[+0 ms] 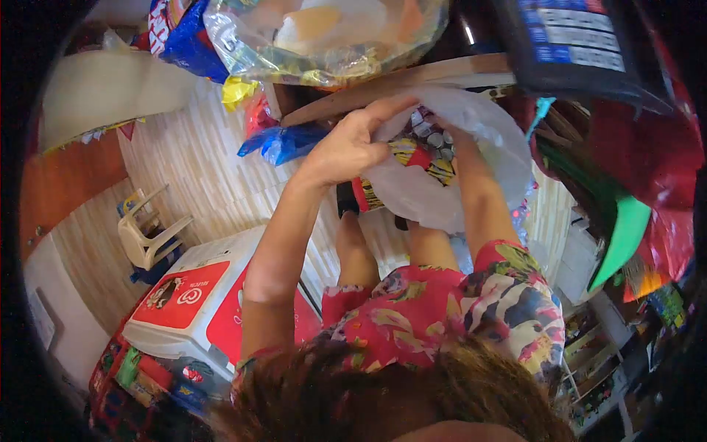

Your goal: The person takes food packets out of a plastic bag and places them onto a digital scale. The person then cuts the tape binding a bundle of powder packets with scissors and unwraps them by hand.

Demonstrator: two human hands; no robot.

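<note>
My left hand [350,144] grips the rim of a translucent white plastic bag [412,193], thumb and fingers on either side of its edge. The bag's mouth gapes toward me. My right arm reaches into it, and my right hand [449,132] is mostly hidden by the plastic, so its fingers cannot be made out. Inside lie several small yellow-and-black packets [440,172] and small silvery, roundish items [434,140] near the right hand. More yellow-and-black packets in a red wrapper [368,195] show beside the bag's left edge.
Large clear plastic packaging [324,37] and a black package with a label [574,44] hang close in front. A blue plastic bag [283,144] lies beyond my left hand. A red-and-white freezer [199,291] and a beige plastic chair [151,236] stand to the left.
</note>
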